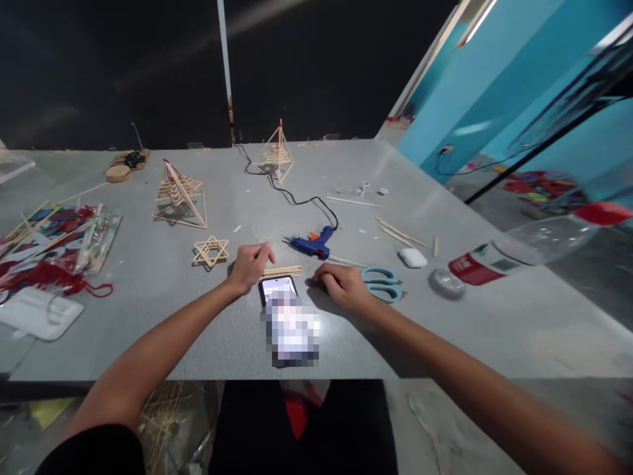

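My left hand (251, 266) rests on the table with its fingers curled in, just left of a small bundle of wooden sticks (281, 271). My right hand (343, 285), also loosely closed, lies beside light-blue-handled scissors (380, 284); nothing shows in its fingers. Between the hands a lit phone (279, 285) lies face up, most of its screen blurred out. Beyond them a blue hot glue gun (314, 244) lies on its side, a glue stick behind it. A six-pointed star made of sticks (211, 252) sits left of my left hand.
Two stick-built pyramid frames (180, 198) (277, 158) stand farther back. Materials in bags (54, 244) pile up at left. A plastic bottle (519, 254) with a red cap is at right, near a white case (413, 257). A black cord (297, 200) runs back from the glue gun.
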A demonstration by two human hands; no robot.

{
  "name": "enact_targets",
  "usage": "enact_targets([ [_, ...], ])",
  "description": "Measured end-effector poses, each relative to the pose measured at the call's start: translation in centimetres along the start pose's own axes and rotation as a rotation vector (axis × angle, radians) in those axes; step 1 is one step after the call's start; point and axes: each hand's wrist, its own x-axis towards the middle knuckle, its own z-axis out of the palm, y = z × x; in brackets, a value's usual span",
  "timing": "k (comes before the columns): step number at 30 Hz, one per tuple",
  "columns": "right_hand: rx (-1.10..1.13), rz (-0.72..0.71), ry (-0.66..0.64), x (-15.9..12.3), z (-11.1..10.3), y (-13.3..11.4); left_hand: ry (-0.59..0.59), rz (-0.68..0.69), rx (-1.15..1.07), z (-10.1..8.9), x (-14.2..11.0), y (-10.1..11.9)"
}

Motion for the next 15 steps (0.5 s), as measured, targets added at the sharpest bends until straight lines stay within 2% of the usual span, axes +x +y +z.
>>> enact_targets([
  [4,-0.067,0.081,0.061,-0.5,-0.8,1.8,0.004,-0.04,-0.097,-0.3,0.1,-0.5],
  [8,-0.101,0.076,0.144,-0.6,-2.1,2.9,0.038,-0.089,-0.161,-0.5,0.3,-1.0],
  [12,-0.081,-0.045,0.177,0.2,-2.5,2.6,0.048,-0.104,-0.177,-0.4,0.4,-1.0],
  [15,-0.029,-0.201,0.128,1.3,-1.4,1.3,0.044,-0.094,-0.166,-0.3,0.3,-0.7],
])
